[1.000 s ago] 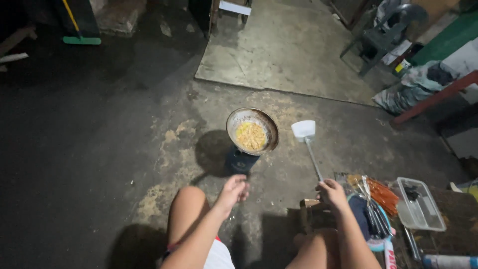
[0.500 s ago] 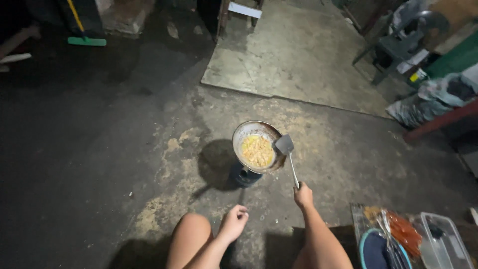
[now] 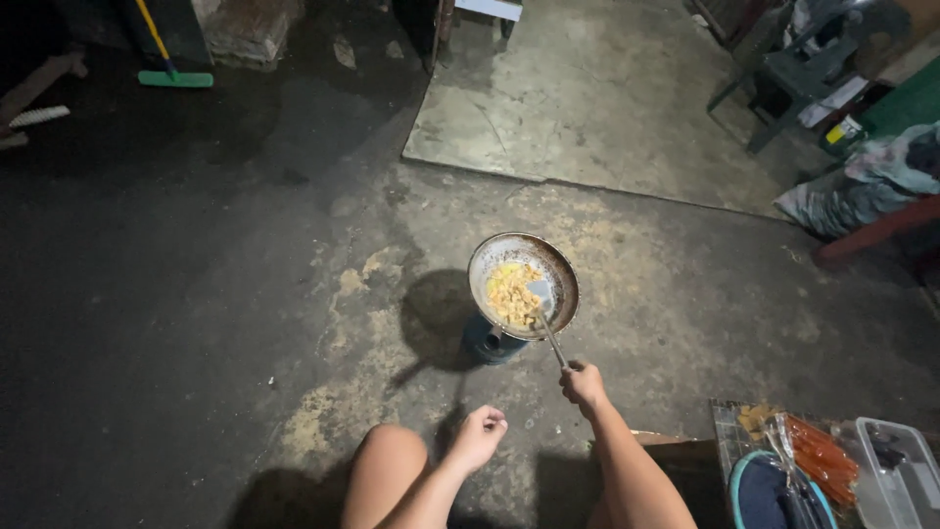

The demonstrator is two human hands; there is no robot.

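Yellow pieces of food (image 3: 511, 293) lie in the round metal pan (image 3: 561, 269), which sits on a small dark blue burner (image 3: 487, 343) on the concrete floor (image 3: 245, 294), straight in front of my knees. The flat head of the spatula (image 3: 540, 291) is down inside the pan, touching the food on its right part, and the thin handle goes back over the near rim to my right hand (image 3: 585, 385). This hand is closed around the end of the handle, fingers wrapped tight. My left hand (image 3: 479, 437) is above my left knee (image 3: 389, 458), the fingers curled in loosely, and it holds nothing and touches nothing.

Around the pan the floor is bare on all sides; to the left there is wide dark floor. Behind the pan a lighter concrete slab (image 3: 587, 88) begins, with a clear straight edge. At my right, near my right arm, lies a tray (image 3: 729, 421) with a blue round lid (image 3: 764, 490), orange sticks in a wrapping (image 3: 822, 456) and a clear plastic box (image 3: 896, 470). Far away at the top left a green broom (image 3: 174, 78) stands at the wall, and at the top right there is a green plastic chair (image 3: 803, 83) and a heap of cloth (image 3: 862, 186).
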